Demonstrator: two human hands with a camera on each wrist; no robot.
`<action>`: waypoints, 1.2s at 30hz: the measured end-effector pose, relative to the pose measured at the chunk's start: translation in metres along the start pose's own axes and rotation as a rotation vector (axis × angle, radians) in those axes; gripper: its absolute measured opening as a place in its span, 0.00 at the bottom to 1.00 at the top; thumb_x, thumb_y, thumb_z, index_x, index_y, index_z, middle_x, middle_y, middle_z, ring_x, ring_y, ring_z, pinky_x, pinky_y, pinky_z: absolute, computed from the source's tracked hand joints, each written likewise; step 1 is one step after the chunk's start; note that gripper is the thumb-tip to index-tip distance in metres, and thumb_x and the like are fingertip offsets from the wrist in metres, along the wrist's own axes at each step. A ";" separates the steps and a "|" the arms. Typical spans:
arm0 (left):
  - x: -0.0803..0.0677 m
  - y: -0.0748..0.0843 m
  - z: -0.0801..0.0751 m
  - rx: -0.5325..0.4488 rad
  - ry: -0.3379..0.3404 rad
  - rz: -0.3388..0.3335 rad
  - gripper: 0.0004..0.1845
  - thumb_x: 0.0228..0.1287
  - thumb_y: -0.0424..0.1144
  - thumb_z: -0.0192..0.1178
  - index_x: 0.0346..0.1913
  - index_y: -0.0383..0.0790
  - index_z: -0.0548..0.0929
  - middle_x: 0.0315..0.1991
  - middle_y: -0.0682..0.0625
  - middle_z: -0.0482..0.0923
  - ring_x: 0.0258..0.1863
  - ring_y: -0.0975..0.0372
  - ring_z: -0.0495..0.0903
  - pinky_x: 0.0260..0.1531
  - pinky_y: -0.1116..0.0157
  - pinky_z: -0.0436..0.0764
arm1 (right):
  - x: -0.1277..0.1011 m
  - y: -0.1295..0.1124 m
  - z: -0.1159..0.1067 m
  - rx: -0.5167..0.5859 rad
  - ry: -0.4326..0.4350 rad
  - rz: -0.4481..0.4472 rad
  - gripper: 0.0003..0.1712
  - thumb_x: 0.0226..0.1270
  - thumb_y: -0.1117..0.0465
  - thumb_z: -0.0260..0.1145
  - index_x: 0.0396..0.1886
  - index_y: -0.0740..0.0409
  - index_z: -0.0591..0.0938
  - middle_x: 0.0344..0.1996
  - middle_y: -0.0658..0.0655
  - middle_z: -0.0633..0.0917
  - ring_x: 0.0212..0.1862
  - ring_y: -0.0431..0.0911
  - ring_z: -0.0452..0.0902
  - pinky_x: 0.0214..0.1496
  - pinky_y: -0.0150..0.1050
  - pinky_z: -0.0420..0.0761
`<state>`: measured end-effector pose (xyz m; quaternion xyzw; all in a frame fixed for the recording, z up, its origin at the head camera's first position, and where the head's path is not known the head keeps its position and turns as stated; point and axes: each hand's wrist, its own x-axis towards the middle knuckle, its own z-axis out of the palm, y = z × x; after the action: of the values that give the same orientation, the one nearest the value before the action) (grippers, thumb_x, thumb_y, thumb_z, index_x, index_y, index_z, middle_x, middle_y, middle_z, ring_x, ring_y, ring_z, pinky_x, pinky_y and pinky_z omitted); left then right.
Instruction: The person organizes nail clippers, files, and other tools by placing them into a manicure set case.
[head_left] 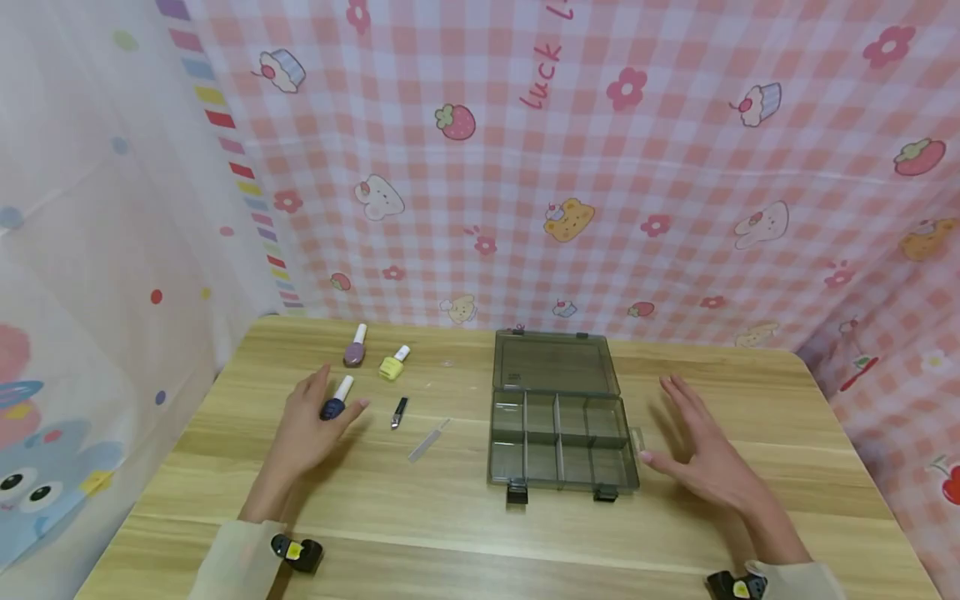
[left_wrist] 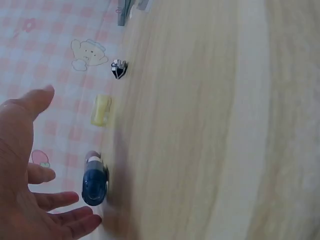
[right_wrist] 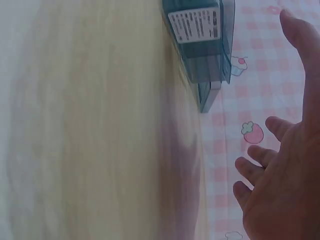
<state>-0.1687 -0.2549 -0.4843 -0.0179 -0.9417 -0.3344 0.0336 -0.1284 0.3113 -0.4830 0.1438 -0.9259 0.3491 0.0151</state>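
Observation:
My left hand (head_left: 302, 432) hovers around a dark blue nail polish bottle (head_left: 332, 408) with a white cap, its fingers spread and not closed on it. In the left wrist view the fingertips come right beside that bottle (left_wrist: 94, 186). Behind it lie a purple nail polish bottle (head_left: 355, 354) and a yellow one (head_left: 391, 367). To their right are a nail clipper (head_left: 400, 412) with a black lever and a pale nail file (head_left: 429, 442). Over the table at the right, my right hand (head_left: 708, 462) holds nothing, fingers extended, thumb near the side of a compartment box (head_left: 526, 427).
The box is smoky, see-through plastic, its lid (head_left: 555, 364) folded back and two latches (head_left: 517, 493) toward me. Its compartments show no contents. A label (right_wrist: 194, 24) is on its side. A checked cloth (head_left: 487, 183) hangs behind the wooden table (head_left: 450, 546).

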 end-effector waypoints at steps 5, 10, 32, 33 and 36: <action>0.003 -0.003 0.001 -0.019 0.039 -0.018 0.50 0.71 0.59 0.62 0.79 0.27 0.54 0.72 0.22 0.61 0.70 0.31 0.64 0.65 0.33 0.69 | 0.002 -0.003 0.006 0.036 -0.028 -0.010 0.64 0.60 0.48 0.78 0.85 0.39 0.46 0.84 0.61 0.45 0.81 0.72 0.42 0.68 0.82 0.52; 0.003 0.001 0.000 -0.094 0.058 -0.078 0.43 0.73 0.52 0.62 0.78 0.28 0.59 0.69 0.26 0.69 0.61 0.37 0.77 0.59 0.41 0.79 | 0.002 -0.007 0.012 0.057 -0.059 -0.007 0.65 0.58 0.46 0.79 0.85 0.40 0.46 0.83 0.65 0.48 0.80 0.72 0.44 0.70 0.80 0.52; 0.006 0.004 0.001 -0.067 0.098 -0.214 0.24 0.62 0.37 0.71 0.58 0.27 0.83 0.47 0.33 0.80 0.45 0.48 0.80 0.38 0.65 0.78 | 0.002 -0.011 0.029 0.072 -0.139 -0.026 0.72 0.48 0.40 0.83 0.85 0.48 0.49 0.81 0.64 0.55 0.79 0.67 0.52 0.70 0.75 0.61; 0.006 0.004 0.000 -0.065 0.096 -0.215 0.24 0.62 0.37 0.71 0.57 0.26 0.83 0.47 0.33 0.80 0.46 0.47 0.81 0.38 0.64 0.79 | 0.003 -0.011 0.029 0.069 -0.140 -0.023 0.73 0.48 0.39 0.83 0.85 0.48 0.48 0.81 0.64 0.55 0.79 0.67 0.52 0.71 0.74 0.61; 0.004 0.003 -0.001 -0.067 0.089 -0.220 0.24 0.62 0.37 0.71 0.57 0.25 0.83 0.48 0.31 0.80 0.46 0.46 0.81 0.41 0.59 0.83 | 0.003 -0.013 0.031 0.061 -0.146 -0.021 0.74 0.47 0.37 0.83 0.85 0.47 0.47 0.81 0.65 0.55 0.79 0.68 0.52 0.70 0.75 0.62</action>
<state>-0.1728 -0.2533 -0.4810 0.0993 -0.9238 -0.3680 0.0377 -0.1260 0.2810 -0.4981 0.1789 -0.9119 0.3655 -0.0531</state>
